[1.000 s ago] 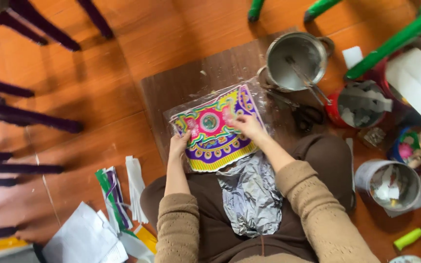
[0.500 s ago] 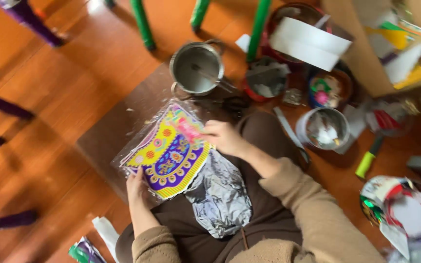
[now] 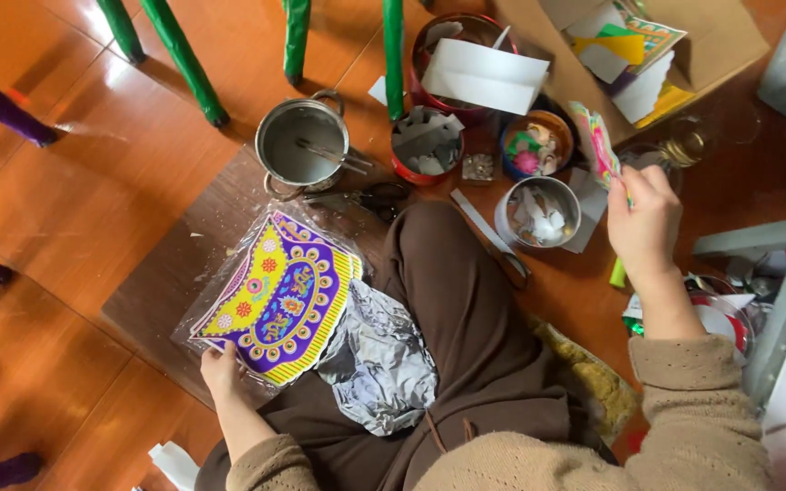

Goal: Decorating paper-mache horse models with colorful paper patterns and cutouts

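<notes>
A fan-shaped cutout (image 3: 282,302) in purple, yellow and pink lies under clear plastic on a brown board (image 3: 167,273) on the floor. My left hand (image 3: 221,373) presses on its near edge. My right hand (image 3: 643,218) is raised at the right and grips a small pink and green paper piece (image 3: 599,144) above the tins. A crumpled sheet of silver foil (image 3: 377,364) lies on my lap, beside the cutout.
A steel pot (image 3: 302,144) with tools in it stands beyond the board. Around it sit a red tin (image 3: 427,156), a steel cup of scraps (image 3: 538,211) and a bowl of bits (image 3: 536,145). Green chair legs (image 3: 181,55) rise behind. An open cardboard box (image 3: 684,45) holds coloured paper.
My right hand left the cutout, swung right and now holds a small pink paper piece. My view has turned right. The left hand stays on the cutout's edge.
</notes>
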